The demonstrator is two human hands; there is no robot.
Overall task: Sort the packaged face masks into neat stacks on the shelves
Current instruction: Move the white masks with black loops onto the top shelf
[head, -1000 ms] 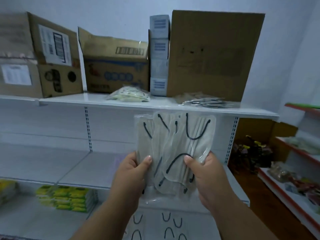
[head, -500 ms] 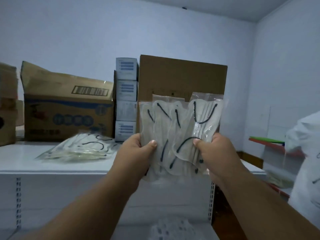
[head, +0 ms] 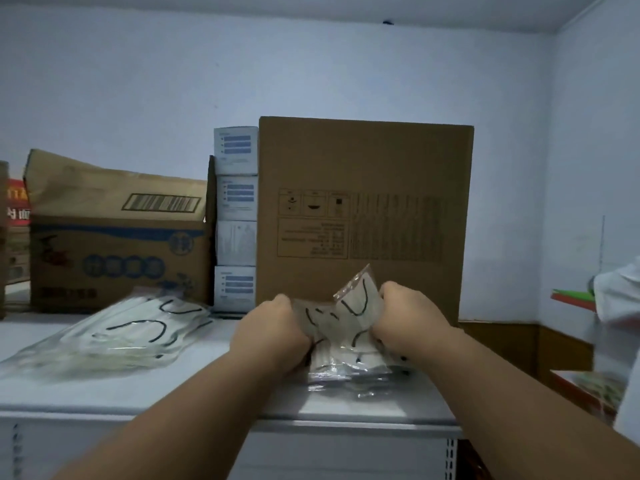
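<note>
- The white metal top shelf (head: 145, 389) runs across in front of me, carrying everything below.
- A tall plain brown cardboard carton (head: 367, 188) stands upright at the back of the shelf, directly behind my hands.
- A dented brown cardboard box with blue print and a barcode label (head: 114, 237) sits to the left, four small white-and-blue boxes (head: 236, 220) stacked between it and the carton.
- A loose pile of clear-wrapped white face masks with black ear loops (head: 114, 336) lies on the shelf's left part.
- My left hand (head: 273, 330) and right hand (head: 410, 315) each grip one side of a bundle of the same clear-packaged masks (head: 346, 327), fingers curled round it, its lower edge on the shelf before the carton.
</note>
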